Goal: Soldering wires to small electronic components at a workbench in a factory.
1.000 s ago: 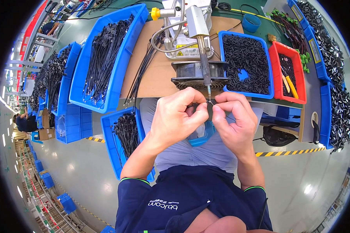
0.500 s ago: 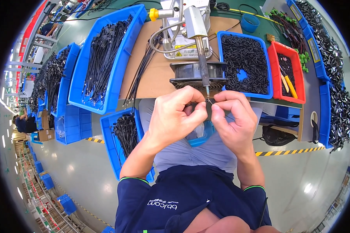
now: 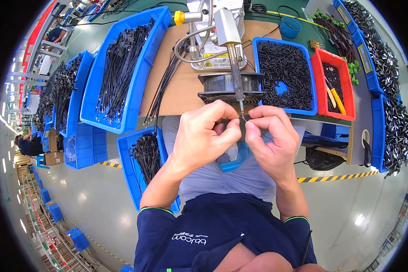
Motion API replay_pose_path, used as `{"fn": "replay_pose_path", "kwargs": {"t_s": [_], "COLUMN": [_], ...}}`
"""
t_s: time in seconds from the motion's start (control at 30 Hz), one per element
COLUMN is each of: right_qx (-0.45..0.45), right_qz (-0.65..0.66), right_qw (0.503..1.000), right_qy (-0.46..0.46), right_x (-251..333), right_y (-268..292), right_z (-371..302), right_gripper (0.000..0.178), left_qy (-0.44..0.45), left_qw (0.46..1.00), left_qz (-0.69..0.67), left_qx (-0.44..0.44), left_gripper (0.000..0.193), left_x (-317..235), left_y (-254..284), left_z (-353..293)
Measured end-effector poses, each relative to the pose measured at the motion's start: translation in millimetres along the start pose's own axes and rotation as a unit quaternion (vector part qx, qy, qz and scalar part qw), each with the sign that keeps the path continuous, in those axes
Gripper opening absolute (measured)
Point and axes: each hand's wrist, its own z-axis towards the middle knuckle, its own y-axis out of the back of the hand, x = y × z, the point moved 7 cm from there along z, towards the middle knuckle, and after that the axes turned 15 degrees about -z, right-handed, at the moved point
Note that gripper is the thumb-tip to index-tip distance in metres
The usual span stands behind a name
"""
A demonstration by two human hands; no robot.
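The left hand (image 3: 204, 138) and the right hand (image 3: 269, 140) are held close together just in front of the tabletop (image 3: 186, 84) edge, and their fingertips almost meet. Both hands are closed in a pinch on a thin black wire (image 3: 229, 121), which is stretched between the thumbs and forefingers. The wire end is held just under the tip of the soldering iron (image 3: 233, 68), which hangs down from a grey metal stand. The soldering iron is taken here as the landmark.

Directly behind the tip of the soldering iron a small black fan (image 3: 229, 88) is seen, standing on the tabletop. To the left of the soldering iron a bundle of loose black wires (image 3: 165, 84) is laid across the brown surface, and its ends hang over the front edge. Further to the left a long blue tray (image 3: 136, 97) filled with black cables is placed. To the right of the soldering iron a blue bin (image 3: 310, 97) with small black pieces is seen, and beside it a red bin (image 3: 349, 97) with a yellow tool inside. Behind the soldering iron, to the right, a small blue round cup (image 3: 291, 27) is standing.

Below the soldering iron, under the hands, a small blue container (image 3: 238, 158) is partly seen on the lap of the person; what is in it cannot be told. To the lower left of the soldering iron, a blue crate (image 3: 127, 172) with black cables is standing on the floor.
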Motion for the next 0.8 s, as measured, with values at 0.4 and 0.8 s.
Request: {"fn": "replay_pose_path", "kwargs": {"t_s": [0.4,0.8], "right_qx": [0.009,0.004], "right_qz": [0.009,0.011], "right_qw": [1.000,1.000], "right_qy": [0.003,0.009], "right_x": [0.9,1.5], "right_y": [2.3,2.6], "right_z": [-1.5,-1.5], "right_gripper": [0.013,0.013], "left_qy": [0.008,0.010], "left_qw": [1.000,1.000], "left_qz": [-0.017,-0.021], "left_qx": [-0.003,0.000], "left_gripper": [0.010,0.009], "left_x": [0.4,0.6], "left_y": [1.5,1.0], "left_z": [-0.3,0.2]}}
